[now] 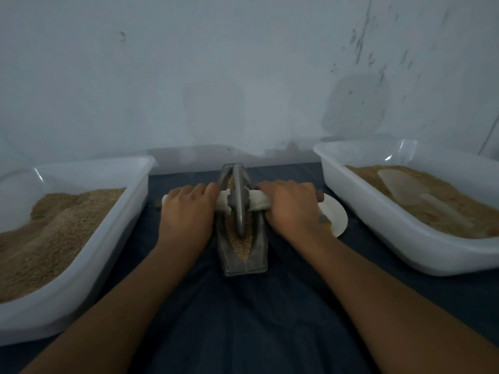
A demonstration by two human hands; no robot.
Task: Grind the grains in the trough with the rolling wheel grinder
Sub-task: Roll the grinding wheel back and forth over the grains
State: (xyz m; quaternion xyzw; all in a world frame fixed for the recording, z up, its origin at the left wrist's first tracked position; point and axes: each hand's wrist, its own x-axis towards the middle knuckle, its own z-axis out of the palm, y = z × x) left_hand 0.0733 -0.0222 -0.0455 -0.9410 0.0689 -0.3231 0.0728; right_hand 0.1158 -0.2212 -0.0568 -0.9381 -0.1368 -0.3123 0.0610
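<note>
Both hands grip cloth-wrapped axle; metal wheel upright in grain-filled trough.

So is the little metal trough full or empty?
Full: tan grains fill the trough on both sides of the wheel.

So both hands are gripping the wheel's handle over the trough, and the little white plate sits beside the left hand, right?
Not quite. The head view shows the white plate beside the right hand, not the left hand. The rest holds: both hands grip the handle of the wheel over the trough.
</note>
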